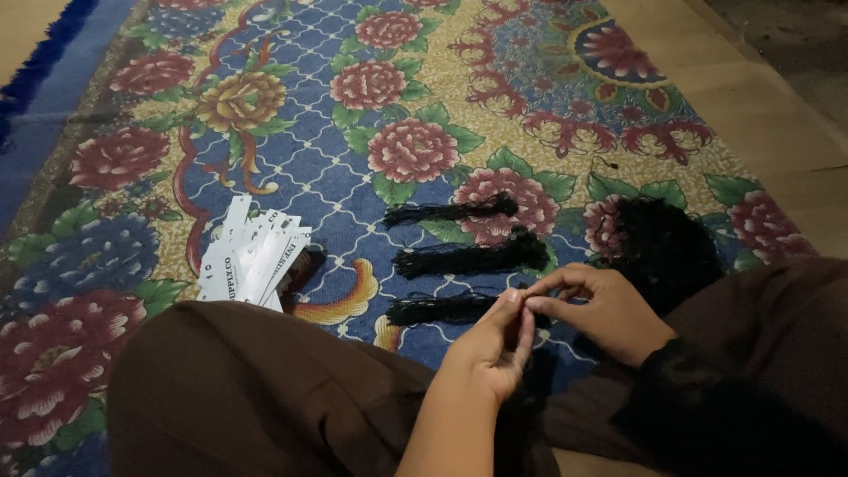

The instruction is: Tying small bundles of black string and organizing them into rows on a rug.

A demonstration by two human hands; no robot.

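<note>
My left hand (491,349) and my right hand (601,309) meet fingertip to fingertip low in the middle of the view, pinching what looks like thin black thread between them. The thread itself is too fine and dark to see clearly. Just under my hands lies a black thread bundle (437,309) on the floral carpet (353,132). Two more black bundles lie beyond it, one in the middle (473,258) and one farther away (450,211). A loose heap of black thread (662,243) sits right of my right hand.
A fanned stack of white paper tags (252,261) lies on the carpet to the left. My knees in brown cloth (247,389) fill the lower view. Bare tan floor (760,106) borders the carpet at the right.
</note>
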